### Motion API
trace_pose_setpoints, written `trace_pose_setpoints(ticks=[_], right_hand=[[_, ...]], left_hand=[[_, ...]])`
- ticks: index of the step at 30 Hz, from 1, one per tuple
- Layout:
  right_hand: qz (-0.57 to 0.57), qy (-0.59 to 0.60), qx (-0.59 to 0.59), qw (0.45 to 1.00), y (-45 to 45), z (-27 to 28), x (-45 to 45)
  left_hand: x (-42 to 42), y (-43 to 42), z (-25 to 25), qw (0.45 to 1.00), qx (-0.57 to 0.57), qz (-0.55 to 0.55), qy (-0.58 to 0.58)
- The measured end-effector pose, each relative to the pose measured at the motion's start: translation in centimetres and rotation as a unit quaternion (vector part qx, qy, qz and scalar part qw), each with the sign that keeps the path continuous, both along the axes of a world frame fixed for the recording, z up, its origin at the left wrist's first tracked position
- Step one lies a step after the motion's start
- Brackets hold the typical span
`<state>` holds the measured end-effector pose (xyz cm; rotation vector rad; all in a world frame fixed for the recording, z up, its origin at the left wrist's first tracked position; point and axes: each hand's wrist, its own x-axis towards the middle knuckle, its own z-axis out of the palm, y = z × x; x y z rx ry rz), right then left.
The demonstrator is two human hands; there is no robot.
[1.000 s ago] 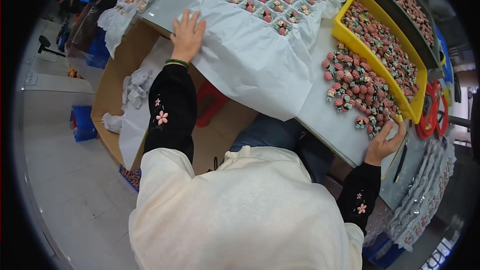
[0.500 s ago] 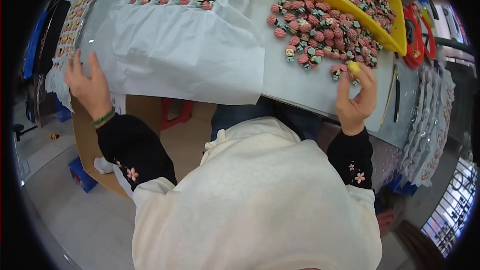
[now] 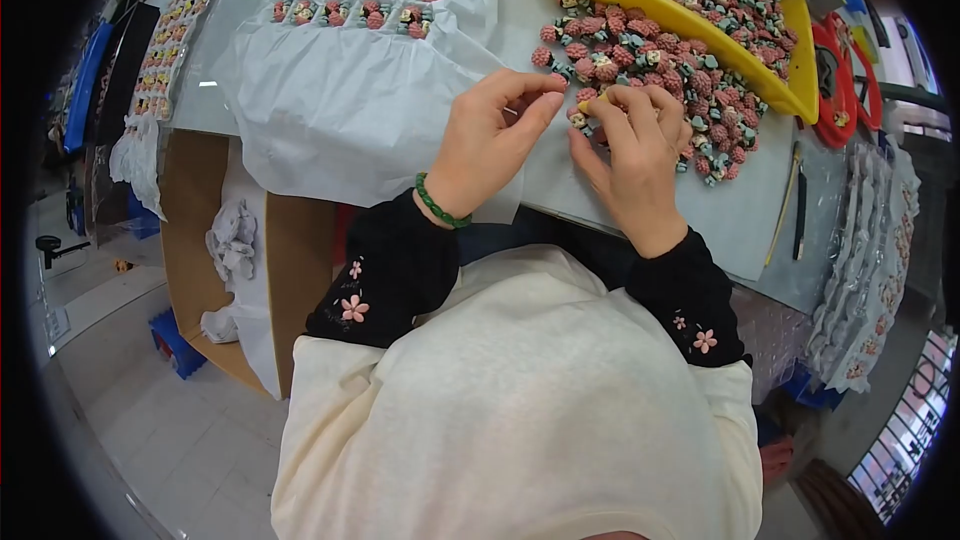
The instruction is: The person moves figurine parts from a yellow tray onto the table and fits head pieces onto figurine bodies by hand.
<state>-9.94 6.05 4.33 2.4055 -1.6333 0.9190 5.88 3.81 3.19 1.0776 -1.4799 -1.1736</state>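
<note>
My left hand [image 3: 492, 140], with a green bracelet at the wrist, reaches to the near left edge of a loose pile of small figurines [image 3: 690, 90] with pink, bumpy hair. Its thumb and index finger are pinched together; what lies between the tips is too small to make out. Beside it, my right hand [image 3: 637, 152] bends over the pile's edge, a yellow finger cot [image 3: 586, 107] on one fingertip. Its thumb and fingers close around one figurine [image 3: 579, 121] on the table. White sheeting [image 3: 350, 100] lies left of the hands, under a tray of figurines [image 3: 372, 13].
A yellow bin [image 3: 806, 90] full of figurines stands behind the pile. Red-handled scissors [image 3: 830, 90], a thin brush [image 3: 783, 205] and a black tool [image 3: 800, 215] lie right. Another filled tray [image 3: 170, 60] is at far left. An open cardboard box [image 3: 195, 240] stands below the table edge.
My left hand has swung from the far left to the pile, its spread fingers now pinched. My right hand has moved left along the pile to a figurine. The view has shifted slightly.
</note>
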Motion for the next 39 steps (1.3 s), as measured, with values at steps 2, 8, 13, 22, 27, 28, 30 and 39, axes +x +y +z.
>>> trace_pose_setpoints(ticks=[2,8,13,22,27,28,30,39], right_hand=[[0.010,-0.025,-0.023,0.999,0.0,0.1,-0.2],[0.041,-0.395,0.170,0.902,1.1,0.4,0.2],[0.080,-0.443,0.123,0.884,1.5,-0.8,0.4],[0.049,-0.384,0.047,0.921,2.0,-1.7,0.6],[0.125,-0.242,-0.009,0.962,0.0,0.1,-0.8],[0.118,-0.196,-0.052,0.972,-0.8,0.5,-1.1],[0.100,-0.174,-0.063,0.978,-2.2,1.4,-1.2],[0.093,-0.111,-0.059,0.988,-2.9,1.1,-0.7]], left_hand=[[-0.7,0.1,-0.8,0.997,0.053,-0.014,0.059],[-0.3,0.1,0.0,0.951,0.215,-0.077,0.209],[-0.3,0.5,0.0,0.944,0.205,-0.084,0.244],[-0.4,0.7,0.0,0.899,0.284,-0.087,0.322],[-0.2,0.5,0.0,0.924,0.262,-0.053,0.275],[-0.1,0.4,0.3,0.913,0.279,-0.057,0.293],[-0.2,0.2,0.7,0.902,0.294,-0.062,0.310],[-0.6,0.5,0.7,0.931,0.268,-0.053,0.244]])
